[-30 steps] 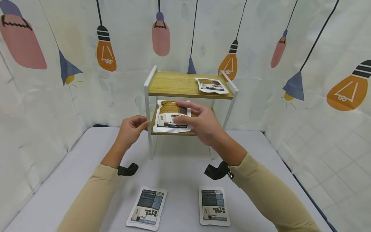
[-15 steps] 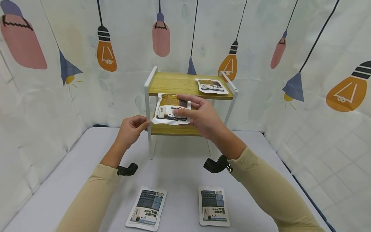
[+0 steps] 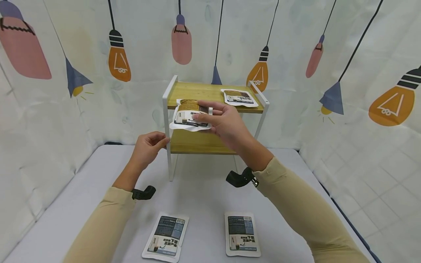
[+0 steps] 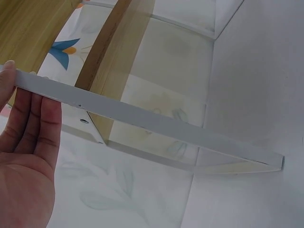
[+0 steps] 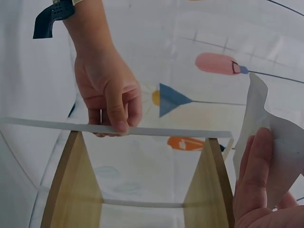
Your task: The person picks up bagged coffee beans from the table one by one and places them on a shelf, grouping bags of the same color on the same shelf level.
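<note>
My right hand (image 3: pixel 227 122) pinches a white-edged foil pouch (image 3: pixel 190 117) with a gold and white label by its right side. The pouch is tilted and overlaps the front of the upper shelf in the head view; its plain white back shows in the right wrist view. My left hand (image 3: pixel 148 150) grips the white front leg (image 4: pixel 142 118) of the two-tier shelf (image 3: pixel 197 93) between thumb and fingers. On the right of the upper board lies another pouch (image 3: pixel 239 98). The lower board (image 3: pixel 200 142) is wooden, seen below the held pouch.
Two pouches lie dark label up on the white table near its front edge, one left (image 3: pixel 166 237) and one right (image 3: pixel 242 234). Printed white fabric (image 3: pixel 144 65) hangs behind the shelf and along both sides.
My right hand has raised the pouch from in front of the lower board to the level of the upper board's front edge. The left hand keeps its grip on the leg.
</note>
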`<action>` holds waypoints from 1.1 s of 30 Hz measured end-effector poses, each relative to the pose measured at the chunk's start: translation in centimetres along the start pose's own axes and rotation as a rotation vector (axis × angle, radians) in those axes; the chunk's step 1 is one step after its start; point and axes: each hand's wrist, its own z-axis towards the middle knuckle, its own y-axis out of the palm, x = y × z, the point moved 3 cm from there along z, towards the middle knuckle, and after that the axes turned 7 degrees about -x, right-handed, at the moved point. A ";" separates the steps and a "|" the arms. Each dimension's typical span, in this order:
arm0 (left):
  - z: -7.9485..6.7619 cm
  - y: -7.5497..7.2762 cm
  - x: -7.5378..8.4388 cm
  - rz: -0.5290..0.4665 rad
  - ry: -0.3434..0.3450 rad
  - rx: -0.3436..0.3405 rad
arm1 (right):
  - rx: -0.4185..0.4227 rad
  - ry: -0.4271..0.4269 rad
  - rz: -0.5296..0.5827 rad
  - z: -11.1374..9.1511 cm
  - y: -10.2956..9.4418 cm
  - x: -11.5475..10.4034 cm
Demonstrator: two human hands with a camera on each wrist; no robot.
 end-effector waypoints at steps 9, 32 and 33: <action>0.0 0.0 0.1 -0.005 0.003 -0.002 | 0.047 0.007 0.012 1.1 -0.2 -0.2; -0.2 -0.1 0.1 -0.009 0.004 -0.003 | 0.000 0.014 -0.122 0.8 0.2 -1.1; -0.2 -0.1 0.1 -0.008 0.003 -0.003 | 0.001 0.012 -0.155 0.7 0.2 -1.1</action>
